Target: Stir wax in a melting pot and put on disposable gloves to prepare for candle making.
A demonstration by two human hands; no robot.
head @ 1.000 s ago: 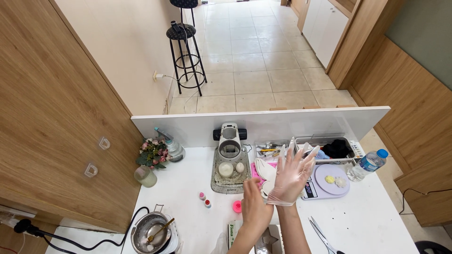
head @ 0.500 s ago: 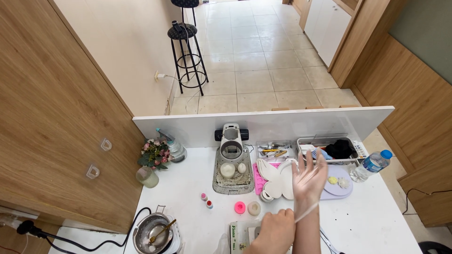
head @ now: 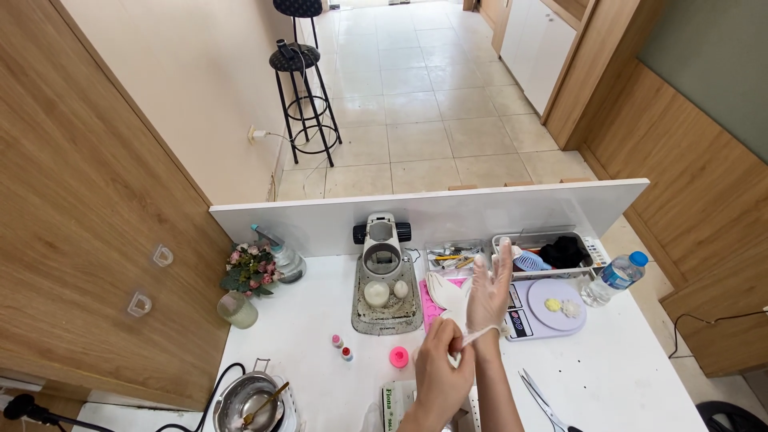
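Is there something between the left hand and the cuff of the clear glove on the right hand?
No. The left hand already pinches the cuff of the clear glove at the wrist of the right hand, raised with fingers spread. Nothing lies between them.

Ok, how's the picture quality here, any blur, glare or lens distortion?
Head view: bright, even daylight; soft glare on the floor tiles; wide-angle lens bends the white partition and wood walls; right hand in its clear glove slightly soft; the left hand sharp enough.

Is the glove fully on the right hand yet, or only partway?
Nearly on. The clear glove covers the right hand's spread fingers and palm, while the left hand pinches its cuff, stretched at the wrist.
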